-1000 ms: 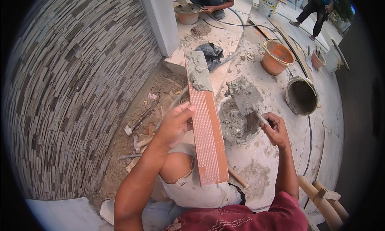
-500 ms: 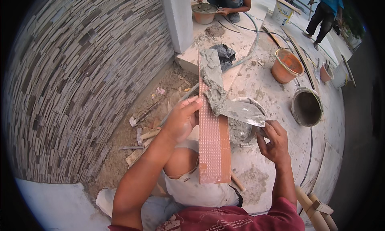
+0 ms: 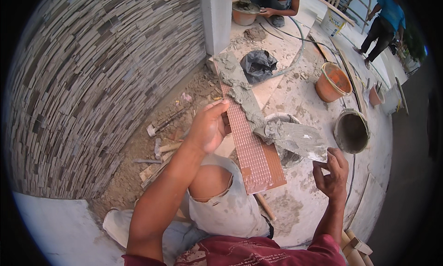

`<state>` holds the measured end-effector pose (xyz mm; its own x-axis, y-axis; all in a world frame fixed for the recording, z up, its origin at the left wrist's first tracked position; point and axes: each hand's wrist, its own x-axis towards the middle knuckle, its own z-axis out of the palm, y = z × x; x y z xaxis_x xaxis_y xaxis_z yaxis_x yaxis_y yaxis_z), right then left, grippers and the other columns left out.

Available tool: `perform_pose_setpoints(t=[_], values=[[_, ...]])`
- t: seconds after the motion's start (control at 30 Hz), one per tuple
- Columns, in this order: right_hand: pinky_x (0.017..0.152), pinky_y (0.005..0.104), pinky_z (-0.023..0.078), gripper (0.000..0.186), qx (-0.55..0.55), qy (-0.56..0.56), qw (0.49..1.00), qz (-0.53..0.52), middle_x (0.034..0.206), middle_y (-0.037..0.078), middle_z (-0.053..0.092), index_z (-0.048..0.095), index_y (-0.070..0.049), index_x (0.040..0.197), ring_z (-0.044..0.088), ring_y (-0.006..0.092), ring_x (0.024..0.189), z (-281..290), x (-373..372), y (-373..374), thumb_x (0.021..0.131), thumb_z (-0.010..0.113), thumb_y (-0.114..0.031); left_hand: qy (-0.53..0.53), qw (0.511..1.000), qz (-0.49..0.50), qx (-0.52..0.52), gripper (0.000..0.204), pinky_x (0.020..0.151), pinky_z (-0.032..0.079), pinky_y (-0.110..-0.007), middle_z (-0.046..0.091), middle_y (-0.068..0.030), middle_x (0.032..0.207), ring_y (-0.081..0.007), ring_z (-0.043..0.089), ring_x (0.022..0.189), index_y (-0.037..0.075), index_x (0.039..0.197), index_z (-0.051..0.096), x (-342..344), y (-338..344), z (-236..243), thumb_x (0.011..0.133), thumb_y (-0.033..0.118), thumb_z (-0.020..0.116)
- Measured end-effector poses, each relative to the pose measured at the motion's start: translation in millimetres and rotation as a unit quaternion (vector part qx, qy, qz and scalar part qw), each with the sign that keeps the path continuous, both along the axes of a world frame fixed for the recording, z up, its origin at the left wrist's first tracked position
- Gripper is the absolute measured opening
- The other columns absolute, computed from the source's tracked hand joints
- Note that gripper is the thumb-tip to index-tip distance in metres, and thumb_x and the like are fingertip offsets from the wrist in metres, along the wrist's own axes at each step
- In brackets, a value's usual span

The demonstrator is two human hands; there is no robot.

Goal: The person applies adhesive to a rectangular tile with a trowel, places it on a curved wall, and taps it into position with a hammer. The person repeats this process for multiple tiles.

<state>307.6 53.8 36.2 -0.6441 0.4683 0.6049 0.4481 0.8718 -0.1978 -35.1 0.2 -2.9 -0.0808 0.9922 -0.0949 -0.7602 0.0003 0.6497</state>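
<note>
A long reddish-brown tile (image 3: 251,155), its ridged back facing up, slants in front of me over my knee. My left hand (image 3: 213,125) grips its left edge, thumb on top. Grey mortar (image 3: 237,83) lies in a rough band from the tile's far end along its right side. In my right hand (image 3: 333,173) is a trowel (image 3: 302,139), the handle mostly hidden by the fingers. Mortar coats its blade, and the tip meets the tile's right edge. Partly hidden below the blade stands a bucket of mortar (image 3: 290,160).
At left rises a stone-clad wall (image 3: 110,90) beside a grey post (image 3: 216,21). A hammer (image 3: 159,148) lies on the dirt. An orange bucket (image 3: 332,83), a dark bucket (image 3: 352,131) and a black plastic bag (image 3: 258,66) are ahead. Two other people are farther off.
The tile has turned, its far end swinging left and its near end right. The trowel has moved rightward, and the mortar band now reaches farther down the tile.
</note>
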Motion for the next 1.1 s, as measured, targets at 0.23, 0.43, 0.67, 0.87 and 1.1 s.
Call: perform_pose_setpoints(t=[0.23,0.43,0.67,0.87,1.1], values=[[0.069,0.0396,0.051,0.04,-0.085,0.033,0.995,0.043,0.099,0.015,0.064,0.062,0.0,0.101,0.062,0.0329,0.081,-33.9,-30.7,-10.5,0.063,0.074,0.005,0.018,0.999,0.028,-0.03,0.029,0.088,0.058,-0.04,0.065,-0.0143,0.115,-0.0237,0.068,0.101,-0.005,0.122,0.054,8.6,-1.1,5.9,0.101,0.015,0.05],[0.073,0.0396,0.051,0.038,-0.098,-0.005,0.995,0.011,0.102,0.018,0.062,0.062,0.001,0.102,0.061,0.0355,0.086,-44.5,-2.4,-2.6,0.066,0.072,0.007,0.02,0.998,0.038,-0.035,0.027,0.089,0.057,-0.041,0.066,-0.0131,0.114,-0.0228,0.068,0.102,-0.003,0.121,0.056,-0.3,-5.9,3.7,0.101,0.015,0.051],[0.074,0.037,0.049,0.03,-0.158,0.011,0.987,-0.035,0.097,0.017,0.06,0.061,0.003,0.096,0.062,0.0311,0.085,-18.1,11.3,0.7,0.068,0.071,0.002,0.09,0.994,0.058,-0.018,0.026,0.086,0.057,-0.036,0.067,-0.008,0.11,-0.018,0.068,0.098,0.001,0.12,0.058,-1.8,-6.9,2.1,0.102,0.018,0.051],[0.056,0.0273,0.047,0.02,-0.615,0.031,0.779,0.115,0.077,0.009,0.063,0.066,0.004,0.096,0.06,0.0151,0.062,33.7,24.0,21.2,0.082,0.071,-0.01,0.144,0.989,0.042,-0.008,0.026,0.082,0.058,-0.033,0.067,-0.0063,0.11,-0.0151,0.068,0.095,0.003,0.121,0.057,2.3,-3.9,-1.0,0.102,0.02,0.05],[0.053,0.0257,0.045,0.025,-0.585,-0.239,0.773,0.051,0.068,0.003,0.064,0.072,0.003,0.095,0.057,0.0089,0.058,53.0,6.7,46.9,0.086,0.077,-0.019,0.144,0.988,0.053,-0.009,0.026,0.08,0.058,-0.032,0.067,-0.007,0.109,-0.0159,0.068,0.094,0.002,0.122,0.055,-7.4,-9.0,-3.2,0.103,0.018,0.05]])
